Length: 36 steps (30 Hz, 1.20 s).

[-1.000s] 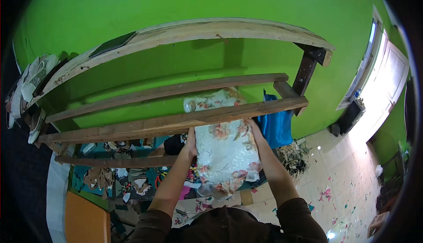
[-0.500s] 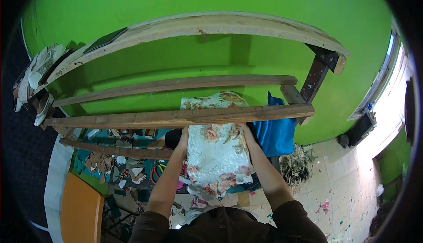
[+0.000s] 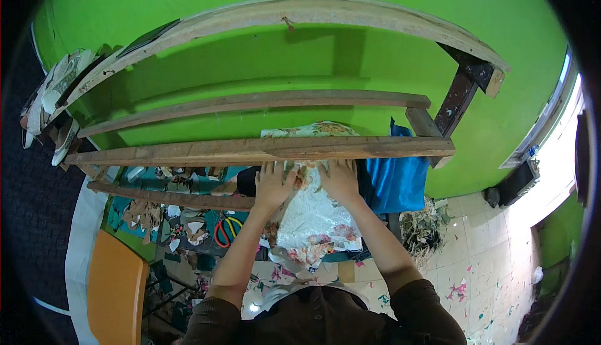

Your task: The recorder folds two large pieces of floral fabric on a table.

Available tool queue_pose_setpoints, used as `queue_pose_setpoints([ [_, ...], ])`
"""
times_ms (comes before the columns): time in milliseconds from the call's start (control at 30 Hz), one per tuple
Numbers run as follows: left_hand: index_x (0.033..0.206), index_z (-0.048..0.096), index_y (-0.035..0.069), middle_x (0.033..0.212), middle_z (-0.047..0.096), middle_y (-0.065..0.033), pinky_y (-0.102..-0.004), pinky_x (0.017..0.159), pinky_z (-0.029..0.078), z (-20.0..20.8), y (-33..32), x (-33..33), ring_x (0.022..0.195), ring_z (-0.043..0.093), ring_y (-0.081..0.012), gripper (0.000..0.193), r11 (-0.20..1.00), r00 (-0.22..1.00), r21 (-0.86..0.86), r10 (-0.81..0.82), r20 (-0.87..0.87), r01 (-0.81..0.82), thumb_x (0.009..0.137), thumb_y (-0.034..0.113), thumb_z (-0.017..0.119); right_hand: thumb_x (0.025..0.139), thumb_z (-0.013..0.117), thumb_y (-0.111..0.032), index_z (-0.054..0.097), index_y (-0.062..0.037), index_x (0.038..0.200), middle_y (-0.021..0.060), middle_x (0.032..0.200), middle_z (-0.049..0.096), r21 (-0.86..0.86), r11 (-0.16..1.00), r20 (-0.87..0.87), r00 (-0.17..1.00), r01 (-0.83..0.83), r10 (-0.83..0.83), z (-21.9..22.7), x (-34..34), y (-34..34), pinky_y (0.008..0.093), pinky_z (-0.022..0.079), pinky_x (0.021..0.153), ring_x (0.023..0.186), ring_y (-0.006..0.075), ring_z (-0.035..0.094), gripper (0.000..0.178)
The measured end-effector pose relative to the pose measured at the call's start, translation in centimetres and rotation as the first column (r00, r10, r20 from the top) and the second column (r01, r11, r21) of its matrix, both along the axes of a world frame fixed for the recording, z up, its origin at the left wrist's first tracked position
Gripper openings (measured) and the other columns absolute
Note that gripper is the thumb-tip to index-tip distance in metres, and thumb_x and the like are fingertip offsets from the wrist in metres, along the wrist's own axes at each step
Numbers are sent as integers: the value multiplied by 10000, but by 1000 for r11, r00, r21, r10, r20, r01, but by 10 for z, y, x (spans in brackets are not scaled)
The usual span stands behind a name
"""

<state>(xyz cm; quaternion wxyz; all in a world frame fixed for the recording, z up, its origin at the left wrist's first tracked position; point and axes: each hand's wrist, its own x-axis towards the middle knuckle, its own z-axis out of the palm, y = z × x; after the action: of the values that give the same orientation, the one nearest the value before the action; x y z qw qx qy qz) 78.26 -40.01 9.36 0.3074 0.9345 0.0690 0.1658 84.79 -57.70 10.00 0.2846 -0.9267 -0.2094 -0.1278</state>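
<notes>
A white floral fabric point(image 3: 316, 221) with orange and pink blooms lies before me, its far part showing beyond a wooden rail. My left hand point(image 3: 273, 185) rests palm down on its left side, fingers stretched out toward the rail. On the right side my right hand point(image 3: 340, 181) lies flat in the same way, fingers spread. The rail covers the fabric just past my fingertips. Shiny blue cloth point(image 3: 394, 182) hangs to the right of my right hand, and a dark piece point(image 3: 248, 182) sits left of my left hand.
A wooden rack with a long rail point(image 3: 188, 152) spans above the work against a green wall point(image 3: 213, 7). Red-handled scissors point(image 3: 221, 233) and fabric scraps point(image 3: 141, 215) lie to the left. Shoes point(image 3: 62, 138) sit at the rack's left end. Scraps litter the tiled floor point(image 3: 476, 251).
Both hands have moved from the fabric's side edges inward onto its top, fingers now stretched flat. The fabric looks narrower and creased between them. The view has shifted slightly.
</notes>
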Motion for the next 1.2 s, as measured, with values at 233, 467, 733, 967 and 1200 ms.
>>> queue_pose_setpoints([
  [233,1343,352,198,1406,282,-137,-606,998,182,-22,-11,-7,1293,244,-371,598,977,998,209,56,-13,-52,816,460,457,865,379,-451,310,-79,1352,164,1402,264,-240,971,-136,990,-8,-26,-20,-8,6,523,112,1054,1335,327,139,617],
  [467,1294,420,145,1366,346,-133,-573,992,220,-8,-52,-48,1250,329,-342,534,903,995,430,-43,96,-2,807,354,483,864,379,-391,321,-52,1342,142,1415,256,-248,968,-35,998,38,-48,-20,-37,3,516,87,1061,1330,325,156,588],
  [733,1263,450,119,1361,350,-142,-509,1008,248,0,-45,-93,1251,335,-318,493,902,997,425,53,60,-74,785,225,509,799,462,-239,417,-20,1275,179,1369,330,-266,949,7,984,-167,175,-15,-93,25,530,125,1047,1293,346,243,526],
  [967,1232,479,89,1338,385,-153,-493,1008,253,-17,-13,-199,1244,344,-320,465,801,912,453,402,76,-391,779,191,509,792,474,-223,435,-17,1257,210,1353,342,-267,842,-2,874,-469,486,-17,-172,80,540,114,1047,1307,332,234,510],
  [1200,1221,483,72,1346,376,-145,-490,1013,243,-42,-12,-352,1249,337,-302,469,573,642,471,767,-19,-671,770,195,520,828,443,-198,435,-40,1261,202,1355,344,-241,515,-127,552,-823,824,-44,-296,130,502,178,1045,1283,328,289,461],
])
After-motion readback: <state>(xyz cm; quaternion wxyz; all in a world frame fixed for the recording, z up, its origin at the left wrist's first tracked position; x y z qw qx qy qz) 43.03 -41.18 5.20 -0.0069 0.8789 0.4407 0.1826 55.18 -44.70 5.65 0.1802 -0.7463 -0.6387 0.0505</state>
